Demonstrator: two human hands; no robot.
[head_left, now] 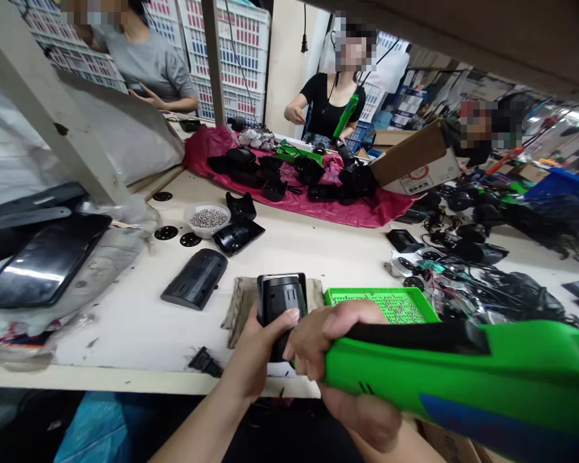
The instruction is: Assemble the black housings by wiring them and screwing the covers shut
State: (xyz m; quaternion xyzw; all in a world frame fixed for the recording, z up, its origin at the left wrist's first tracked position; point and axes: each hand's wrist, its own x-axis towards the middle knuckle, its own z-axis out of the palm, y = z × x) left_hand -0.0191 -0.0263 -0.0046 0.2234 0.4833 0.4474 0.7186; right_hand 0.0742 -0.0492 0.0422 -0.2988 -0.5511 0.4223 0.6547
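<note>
My left hand (255, 350) is wrapped round a black plastic housing (282, 299) with slots in its face, holding it over a folded brown cloth (241, 305) near the table's front edge. My right hand (338, 354) grips a large green electric screwdriver (463, 379). Its tip points at the housing's near end, but my fingers hide the tip, so I cannot tell whether it touches. Just behind my right hand lies a green perforated tray (381, 303) of small screws. A black plug (205, 362) lies left of my left wrist.
Left on the table are a curved black cover (195, 280), a bowl of small metal parts (208, 220) and black discs (166, 233). Pink sheeting (367, 209) with black parts lies behind. Wires and parts (453, 283) crowd the right. A person (330, 103) works opposite.
</note>
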